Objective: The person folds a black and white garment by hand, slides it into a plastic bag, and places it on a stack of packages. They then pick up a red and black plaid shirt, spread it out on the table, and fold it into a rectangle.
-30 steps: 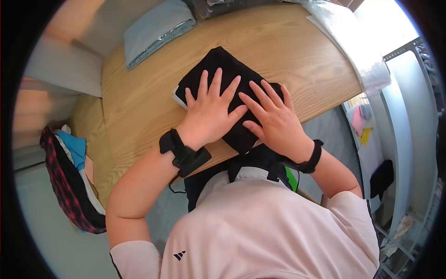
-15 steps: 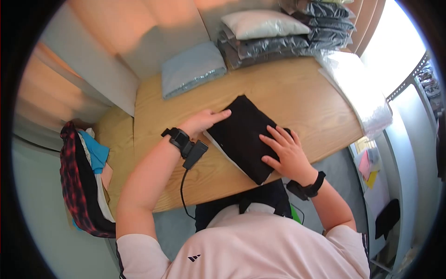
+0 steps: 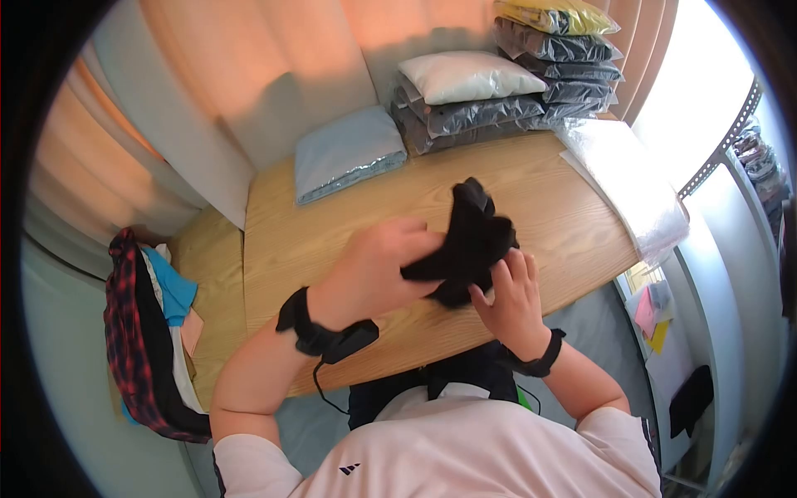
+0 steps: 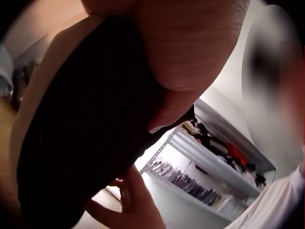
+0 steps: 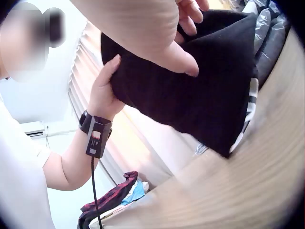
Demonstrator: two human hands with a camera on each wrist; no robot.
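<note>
A folded black cloth garment (image 3: 466,242) is tilted up above the wooden table (image 3: 332,217) and bent over on itself. My left hand (image 3: 375,261) grips its left side; in the right wrist view the left thumb lies on the cloth's face. At the right edge, my right hand (image 3: 516,309) holds the garment, its thumb (image 5: 183,61) on the near face and its fingers at the upper edge. A white strip with dark marks (image 5: 251,107) shows along one edge of the black cloth. In the left wrist view the garment hides most of the table.
A blue-grey bagged packet (image 3: 349,153) lies at the back of the table. Beside it are stacked dark bagged garments (image 3: 481,112), with a white packet (image 3: 469,76) on top. Clear plastic bags (image 3: 631,187) lie at the right edge. Clothes (image 3: 137,332) hang at the left.
The black garment lay flat under both spread hands, then the left hand moved to its left edge. Now it is lifted and bent between the hands. The head view has tilted up.
</note>
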